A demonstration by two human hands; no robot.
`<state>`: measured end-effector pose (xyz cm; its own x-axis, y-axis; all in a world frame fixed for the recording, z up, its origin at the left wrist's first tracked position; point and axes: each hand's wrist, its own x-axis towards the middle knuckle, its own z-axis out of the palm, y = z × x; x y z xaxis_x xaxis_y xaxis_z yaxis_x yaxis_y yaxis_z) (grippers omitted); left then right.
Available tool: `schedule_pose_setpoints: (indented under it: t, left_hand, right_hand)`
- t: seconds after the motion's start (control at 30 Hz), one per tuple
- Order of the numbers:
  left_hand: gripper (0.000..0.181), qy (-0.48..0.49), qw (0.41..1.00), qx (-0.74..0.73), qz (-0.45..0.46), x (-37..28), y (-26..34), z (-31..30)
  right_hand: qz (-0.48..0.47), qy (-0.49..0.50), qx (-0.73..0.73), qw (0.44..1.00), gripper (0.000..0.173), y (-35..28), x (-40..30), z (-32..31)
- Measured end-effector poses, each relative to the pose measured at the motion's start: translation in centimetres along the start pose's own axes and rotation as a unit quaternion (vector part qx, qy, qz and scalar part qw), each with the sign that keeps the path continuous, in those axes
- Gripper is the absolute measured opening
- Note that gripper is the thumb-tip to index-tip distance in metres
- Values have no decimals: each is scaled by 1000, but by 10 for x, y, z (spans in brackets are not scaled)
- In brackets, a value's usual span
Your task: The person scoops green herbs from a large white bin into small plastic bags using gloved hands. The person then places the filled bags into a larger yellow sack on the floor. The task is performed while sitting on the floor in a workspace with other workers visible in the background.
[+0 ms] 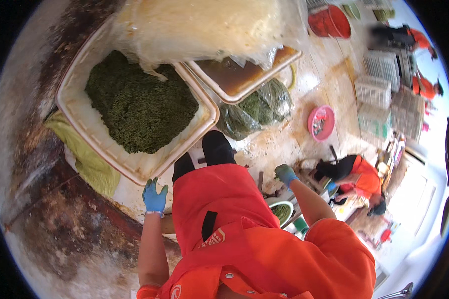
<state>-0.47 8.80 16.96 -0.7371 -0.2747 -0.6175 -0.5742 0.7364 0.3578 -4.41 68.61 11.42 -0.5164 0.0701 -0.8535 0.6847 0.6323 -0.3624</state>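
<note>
My left hand (155, 197), in a blue glove with green-stained fingertips, is at the near corner of a large white plastic tub (137, 177). Its fingers are apart, and whether they touch the rim I cannot tell. Inside the tub lies a heap of small dark green grains or berries (142, 108). My right hand (285, 175), gloved alike, hangs out to the right of my red apron (224, 194) with its fingers bent; nothing shows in it. A large clear plastic sheet or bag (202, 30) covers the tub's far side.
A second tub (243, 95) holds brown liquid, beside a clear bag of green material (254, 110). A pink basin (321, 123), a red bucket (329, 22) and white crates (372, 91) stand on the right. A person in orange (363, 179) sits nearby. A yellow-green sack (93, 164) lies left.
</note>
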Motion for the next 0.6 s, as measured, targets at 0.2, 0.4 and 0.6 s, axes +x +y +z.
schedule_pose_setpoints:
  t: [0.2,0.4,0.6]
  left_hand:
    - [83,-148,974,167,42,77,3,21]
    - [94,-116,953,251,127,112,-23,71]
    - [78,-9,957,165,239,133,-84,136]
  right_hand:
    - [73,-7,-127,989,27,33,-50,97]
    - [-150,-47,-411,898,19,120,-34,246]
    - [92,170,-105,975,40,114,53,282]
